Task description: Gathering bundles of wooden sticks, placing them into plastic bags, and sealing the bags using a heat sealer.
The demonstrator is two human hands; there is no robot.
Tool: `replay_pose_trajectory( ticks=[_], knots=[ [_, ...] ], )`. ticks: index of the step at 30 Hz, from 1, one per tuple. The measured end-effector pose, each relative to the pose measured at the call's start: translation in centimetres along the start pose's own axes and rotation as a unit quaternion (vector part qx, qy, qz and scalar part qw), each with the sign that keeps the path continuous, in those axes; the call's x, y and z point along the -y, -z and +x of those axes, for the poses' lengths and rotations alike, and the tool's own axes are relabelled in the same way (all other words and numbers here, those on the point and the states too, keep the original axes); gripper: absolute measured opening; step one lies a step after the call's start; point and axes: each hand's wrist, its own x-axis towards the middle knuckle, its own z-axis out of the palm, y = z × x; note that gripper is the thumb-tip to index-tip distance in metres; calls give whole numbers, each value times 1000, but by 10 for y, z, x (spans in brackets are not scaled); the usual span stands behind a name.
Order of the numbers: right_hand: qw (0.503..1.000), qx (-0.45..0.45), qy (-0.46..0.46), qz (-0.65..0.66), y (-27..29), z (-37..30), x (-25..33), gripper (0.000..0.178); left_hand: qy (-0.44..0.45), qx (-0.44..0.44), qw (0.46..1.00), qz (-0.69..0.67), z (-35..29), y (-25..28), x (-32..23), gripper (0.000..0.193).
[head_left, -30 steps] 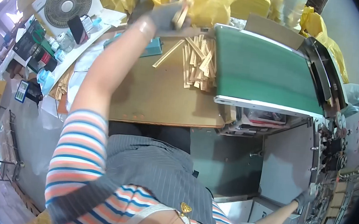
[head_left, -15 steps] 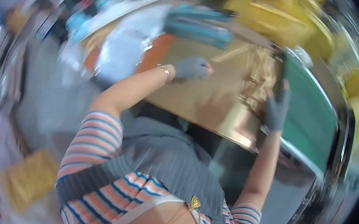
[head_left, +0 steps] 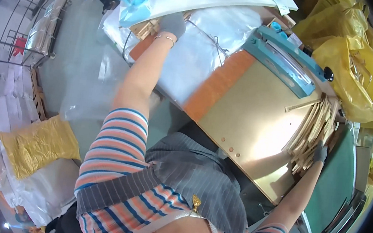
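My left hand (head_left: 173,24), in a grey fingerless glove, reaches to the far left beside a stack of thin wooden sticks (head_left: 146,28). Its fingers are hidden past the back of the hand, at the edge of a white shelf. On the right, my right hand (head_left: 320,153), gloved the same way, lies against the near outer side of a loose pile of flat wooden sticks (head_left: 314,127). Its visible fingers are stretched along the pile, with the tips partly covered. The pile rests on a tan tabletop (head_left: 239,104), beside a green conveyor belt (head_left: 339,168).
A teal bar-type sealer (head_left: 284,61) stands at the table's back. Clear plastic bags (head_left: 179,64) cover the left side, by an orange strip (head_left: 218,85). Blue tape rolls (head_left: 139,4) sit on the white shelf (head_left: 219,2). Yellow sacks (head_left: 346,66) fill the far right; a yellow package (head_left: 38,145) lies at left.
My left hand has moved from over the table to the far left stack. My right hand has come against the stick pile. The whole view has swung leftward.
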Motion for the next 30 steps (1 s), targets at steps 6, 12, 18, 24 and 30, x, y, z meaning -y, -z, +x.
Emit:
replay_pose_trajectory(
  ticks=[6,12,18,24,30],
  knots=[
    [969,19,8,248,2,-76,58,91,5,119,993,7,-2,29,23,27],
    [988,43,50,139,-15,-58,26,85,-12,65,998,17,-10,38,10,22],
    [954,51,47,291,-12,-75,33,79,-67,27,997,34,-14,30,12,18],
    [960,22,41,277,-9,-88,21,82,-17,-70,997,15,-43,41,7,14],
    [948,47,68,306,-12,-68,0,85,-14,-185,955,-229,-67,55,10,13]
  ],
)
